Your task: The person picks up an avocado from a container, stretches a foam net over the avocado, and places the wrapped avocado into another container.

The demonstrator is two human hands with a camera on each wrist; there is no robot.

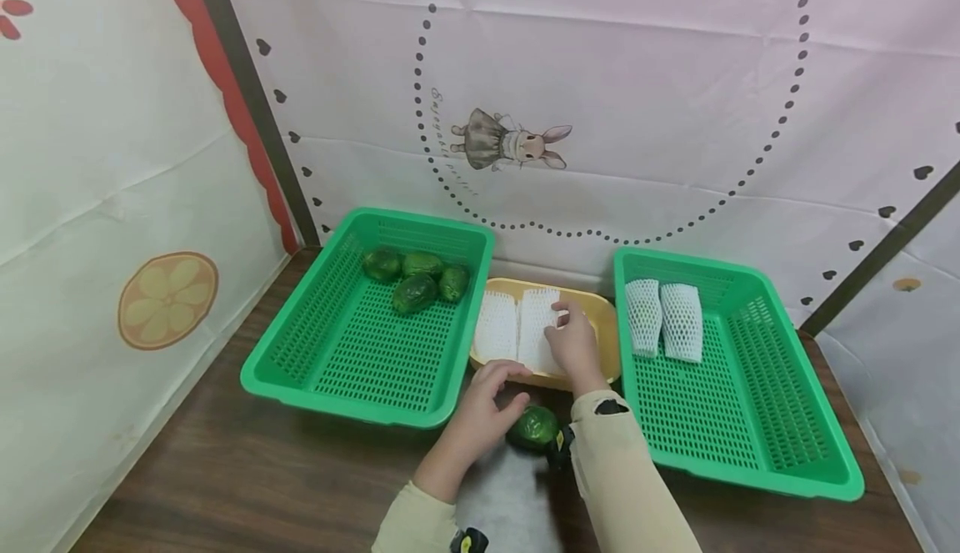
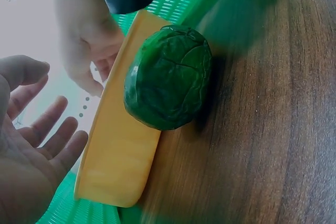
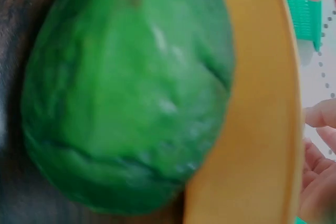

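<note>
A green avocado (image 1: 534, 428) with wrinkled, shiny skin lies on the table in front of a yellow tray (image 1: 607, 328). Beside it, my left hand (image 1: 480, 411) is held with fingers spread and nothing in them. Two piles of white foam net sleeves lie in the tray, a left pile (image 1: 496, 321) and a right pile (image 1: 537, 332). Over the right pile reaches my right hand (image 1: 576, 344), its thumb and fingers bent but apart at the sleeves' edge. In the left wrist view the avocado (image 2: 169, 77) stands before the tray's side; the tray rim hides some right fingertips.
At the left, a green basket (image 1: 345, 407) holds several avocados (image 1: 415, 293) towards its back. Another green basket (image 1: 750, 478) on the right contains two items in white foam nets (image 1: 682, 322). A printed cloth wall (image 1: 637, 119) closes off the table's back.
</note>
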